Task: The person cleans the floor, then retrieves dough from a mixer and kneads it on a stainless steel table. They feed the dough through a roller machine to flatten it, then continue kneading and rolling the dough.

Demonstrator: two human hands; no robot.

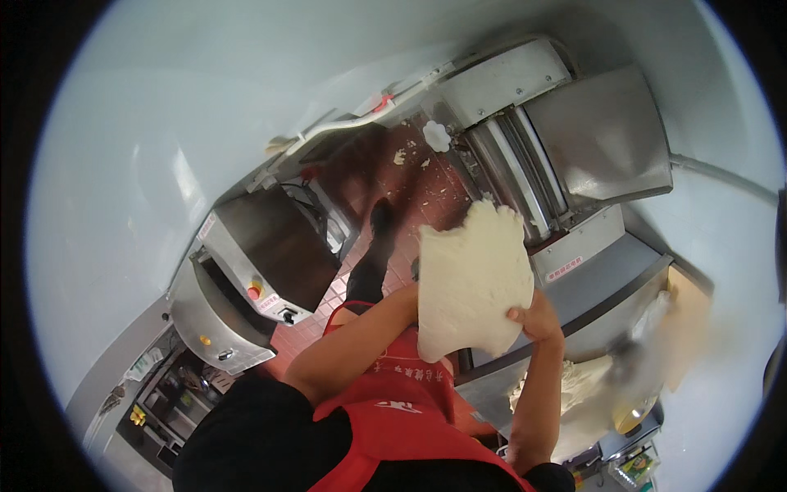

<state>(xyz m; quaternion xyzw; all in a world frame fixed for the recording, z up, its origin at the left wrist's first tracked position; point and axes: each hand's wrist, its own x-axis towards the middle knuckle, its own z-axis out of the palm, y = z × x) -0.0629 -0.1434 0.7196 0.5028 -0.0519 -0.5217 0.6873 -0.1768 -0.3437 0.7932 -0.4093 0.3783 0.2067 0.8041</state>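
A thick, pale sheet of dough (475,279) with a ragged far edge hangs in the air in front of my red apron. My right hand (539,316) grips its right edge, the thumb lying on top and the fingers tucked beneath. From the left, my left hand (405,305) reaches under the dough and bears its other side; those fingers are hidden behind it. Just beyond the sheet stands a steel machine with long metal rollers (512,168), close to the dough's far right corner. I cannot tell if they touch.
A broad steel plate (602,135) rises behind the rollers. At the left is another steel machine with a red button (254,289). More dough (586,398) lies on the metal bench at the lower right. Dough scraps (399,157) and a white scalloped piece (437,136) are by the red-tiled floor.
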